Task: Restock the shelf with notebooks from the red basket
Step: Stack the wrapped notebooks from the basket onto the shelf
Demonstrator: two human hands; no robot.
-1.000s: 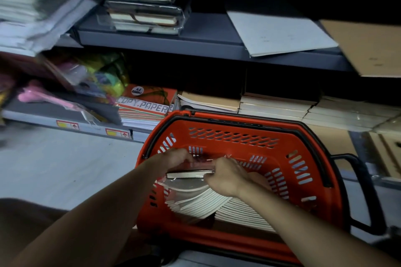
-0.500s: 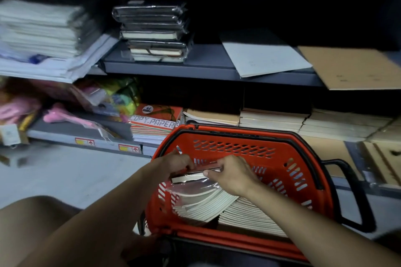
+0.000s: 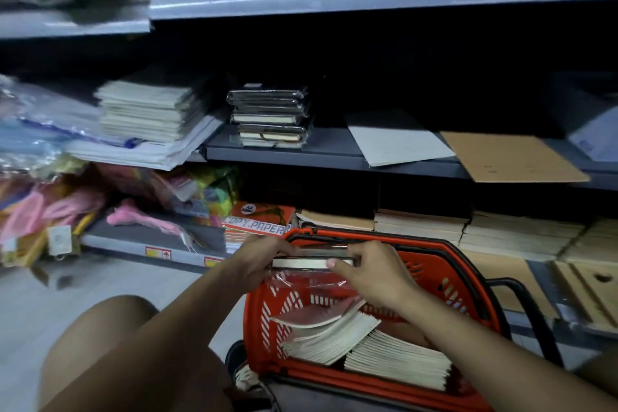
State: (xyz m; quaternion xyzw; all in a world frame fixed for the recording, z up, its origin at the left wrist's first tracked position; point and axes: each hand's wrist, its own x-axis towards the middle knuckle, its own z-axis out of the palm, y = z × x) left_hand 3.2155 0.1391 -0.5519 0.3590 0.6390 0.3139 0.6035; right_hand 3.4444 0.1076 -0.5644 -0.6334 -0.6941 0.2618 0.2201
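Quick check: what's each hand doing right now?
Left hand: closed on the left end of the plastic-wrapped notebook.
Right hand: closed on its right end, above the red basket.

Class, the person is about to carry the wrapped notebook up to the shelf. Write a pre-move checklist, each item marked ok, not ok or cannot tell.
1. Both hands on the notebook: ok. The left hand holds one end, the right hand the other.
2. Notebook lifted clear of the stacks in the red basket: ok; it is up at rim height.
3. Loose plastic wrap under the notebook free of the basket: cannot tell.
4. Matching stack of wrapped notebooks on the middle shelf is reachable: ok, nothing stands in front of it.
5. Stack looks even enough to take another: ok, though slightly uneven.
6. Basket steady: cannot tell.
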